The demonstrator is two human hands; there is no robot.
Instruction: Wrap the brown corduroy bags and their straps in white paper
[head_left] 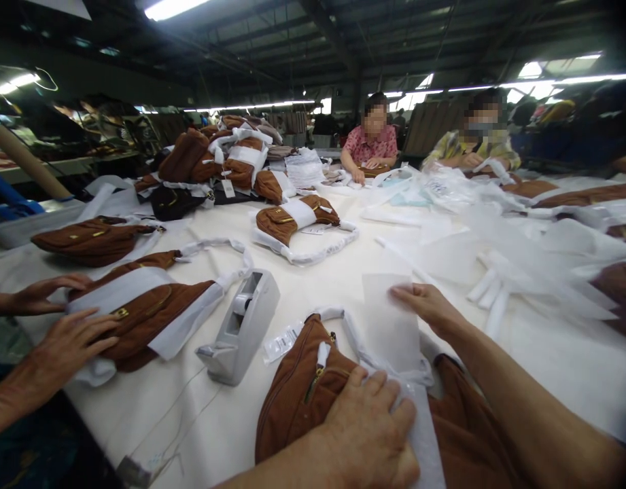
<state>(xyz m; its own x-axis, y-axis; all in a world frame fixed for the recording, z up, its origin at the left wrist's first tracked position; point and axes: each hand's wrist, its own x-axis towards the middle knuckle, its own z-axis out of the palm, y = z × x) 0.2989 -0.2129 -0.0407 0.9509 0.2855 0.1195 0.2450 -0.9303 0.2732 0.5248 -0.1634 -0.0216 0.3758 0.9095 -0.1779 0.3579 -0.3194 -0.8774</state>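
In front of me lies a brown fabric bag point(292, 401) with gold zips; one zip pull is wrapped in white. My left hand point(366, 424) rests on it, its fingers laid over the bag and the edge of a white paper strip point(429, 435). Pinched between the thumb and fingers of my right hand point(419, 305) is a thin white paper sheet point(389, 326), held up behind the bag. The bag's strap point(351, 333) is wrapped in white and runs behind that sheet. More brown fabric point(465, 421) shows under my right forearm.
A grey tape dispenser point(246, 333) stands left of the bag, beside a clear packet point(282, 341). At left, a co-worker's hands point(62, 346) touch another brown bag point(144, 305). A wrapped bag point(276, 221) lies farther back, near piled bags point(190, 159). Loose paper point(552, 251) covers the right side.
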